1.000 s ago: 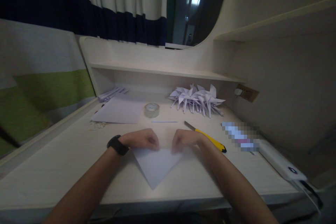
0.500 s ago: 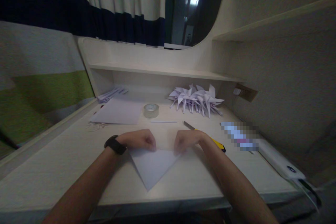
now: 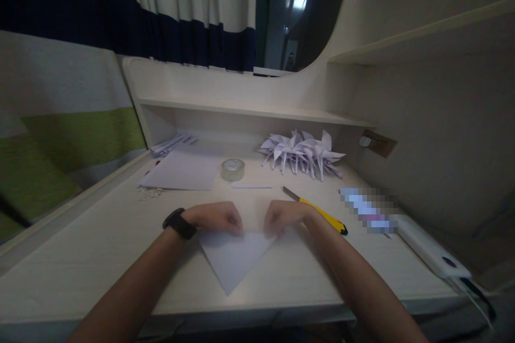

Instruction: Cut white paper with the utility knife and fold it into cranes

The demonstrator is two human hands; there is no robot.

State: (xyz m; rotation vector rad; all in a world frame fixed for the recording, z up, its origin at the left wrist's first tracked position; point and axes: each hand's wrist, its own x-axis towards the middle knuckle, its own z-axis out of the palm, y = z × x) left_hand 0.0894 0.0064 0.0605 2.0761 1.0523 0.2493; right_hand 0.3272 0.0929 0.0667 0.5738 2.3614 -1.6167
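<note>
Both hands rest knuckles-up on a folded white paper triangle (image 3: 233, 258) that lies flat on the pale surface (image 3: 80, 257) near its front edge, its point aimed toward the person. The left hand (image 3: 217, 218), with a black wristband (image 3: 179, 223) at the wrist, has its fingers curled and pressing down on the triangle's upper left edge. The right hand (image 3: 284, 216) is curled the same way, pressing the upper right edge; the 2 hands sit close together but apart.

Just behind the right hand lies a yellow utility knife (image 3: 317, 210) with its blade out. Farther back are a roll of clear tape (image 3: 233, 169), a thin paper strip (image 3: 251, 187), a sheet of white paper (image 3: 183, 170) and a cluster of folded paper cranes (image 3: 301, 153).
</note>
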